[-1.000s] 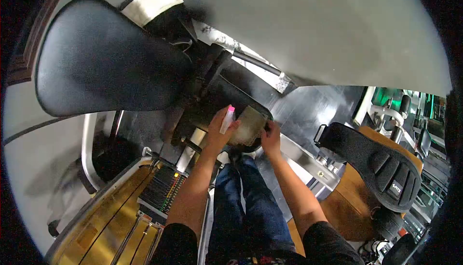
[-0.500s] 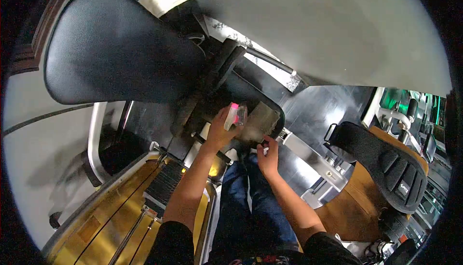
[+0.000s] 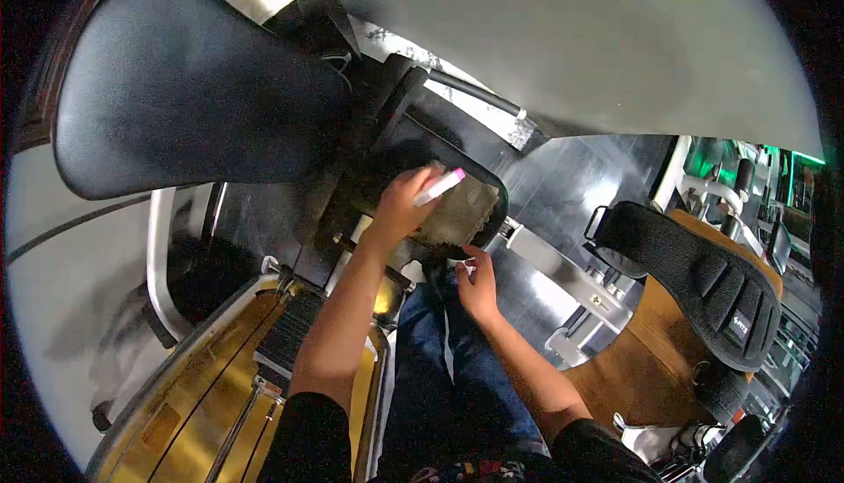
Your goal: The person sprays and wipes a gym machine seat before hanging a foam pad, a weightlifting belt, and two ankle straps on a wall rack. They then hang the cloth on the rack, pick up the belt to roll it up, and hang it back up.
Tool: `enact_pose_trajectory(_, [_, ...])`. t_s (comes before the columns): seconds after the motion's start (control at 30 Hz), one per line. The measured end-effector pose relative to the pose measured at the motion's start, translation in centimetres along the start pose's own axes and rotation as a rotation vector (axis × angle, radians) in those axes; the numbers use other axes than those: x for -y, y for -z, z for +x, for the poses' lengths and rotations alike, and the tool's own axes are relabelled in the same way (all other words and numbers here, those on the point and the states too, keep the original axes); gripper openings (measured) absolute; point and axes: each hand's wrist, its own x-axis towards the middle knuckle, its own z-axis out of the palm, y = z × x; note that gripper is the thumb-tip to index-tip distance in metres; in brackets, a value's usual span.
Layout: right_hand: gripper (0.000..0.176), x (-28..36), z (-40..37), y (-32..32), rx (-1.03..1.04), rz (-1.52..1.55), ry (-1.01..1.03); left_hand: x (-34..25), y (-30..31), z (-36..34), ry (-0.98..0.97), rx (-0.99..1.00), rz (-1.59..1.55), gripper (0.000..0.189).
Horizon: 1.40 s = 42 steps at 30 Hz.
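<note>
My left hand [image 3: 406,204] is closed around a small white bottle [image 3: 437,188] with a pink tip, tilted up to the right. Beneath and beside it a greyish-brown cloth [image 3: 466,211] lies on a black padded seat [image 3: 440,151]. My right hand [image 3: 477,283] is at the near edge of the seat, its thumb and fingers drawn together on a small white thing that I cannot make out.
A large black backrest pad [image 3: 202,87] is at the upper left. On the right, a black belt [image 3: 694,281] lies over a brown bench [image 3: 633,360]. A silver machine frame [image 3: 558,263] stands right of the seat.
The bottle has turned from nearly upright to pointing up and right, and my left hand has moved slightly up and left. The whole view has shifted a little.
</note>
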Motion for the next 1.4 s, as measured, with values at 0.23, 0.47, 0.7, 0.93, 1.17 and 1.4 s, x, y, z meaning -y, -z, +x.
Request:
enact_pose_trajectory(0.23, [0.034, -0.9, 0.0, -0.1, -0.006, 0.024, -0.025, 1.7, -0.7, -0.1, 0.177, -0.027, -0.157, 0.065])
enact_pose_trajectory(0.47, [0.033, -0.7, 0.1, 0.3, 0.005, 0.025, -0.026, 0.7, -0.4, -1.3, 0.322, -0.072, -0.073, 0.076])
enact_pose_trajectory(0.7, [0.033, -1.8, -0.1, 0.1, 0.011, 0.073, -0.028, 2.5, 4.5, -6.8, 0.179, -0.471, 0.548, 0.067])
enact_pose_trajectory(0.93, [0.026, 3.3, -0.2, -2.0, 0.121, 0.185, 0.067, 4.0, 8.2, -5.7, 0.714, -0.156, 0.797, 0.097])
enact_pose_trajectory(1.17, [0.025, 4.2, -2.8, -1.6, 0.275, 0.190, 0.046, 3.7, 9.6, -6.4, 0.830, -0.044, 0.639, 0.097])
enact_pose_trajectory(1.4, [0.028, 6.1, -7.3, 0.9, 0.357, 0.068, 0.035, -1.1, 12.9, -13.4, 0.741, -0.110, 0.433, 0.093])
